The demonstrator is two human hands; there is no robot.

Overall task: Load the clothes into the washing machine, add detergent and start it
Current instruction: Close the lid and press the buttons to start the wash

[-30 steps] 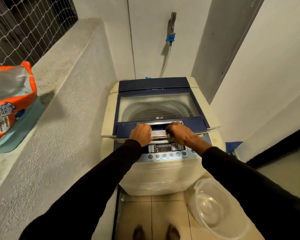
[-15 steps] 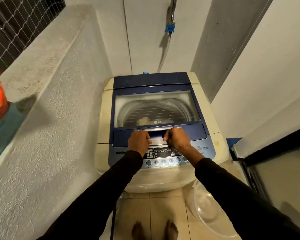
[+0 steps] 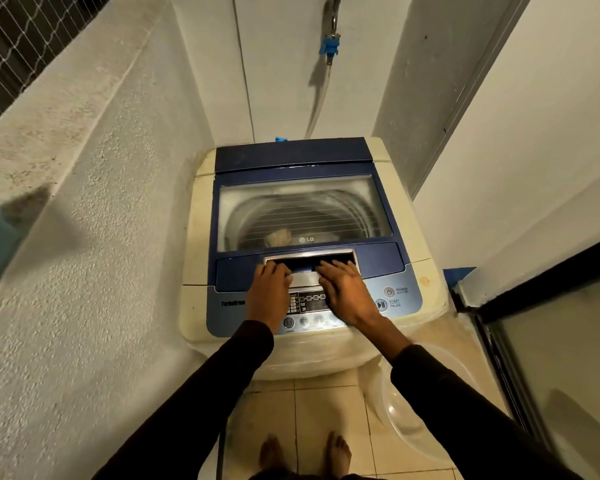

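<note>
Closed washing machine, left hand, right hand on lid handle

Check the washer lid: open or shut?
Shut. The lid lies flat on the washer, the drum seen through its window. Both hands, left and right, rest at its front handle.

Both arms are covered by long black sleeves of plain, smooth-looking cloth with no print or marking that shows. The left sleeve reaches right to the wrist, while the right sleeve ends short of it and leaves part of the forearm bare. The left hand and right hand wear no gloves, rings or watch. The two feet are bare.
</note>
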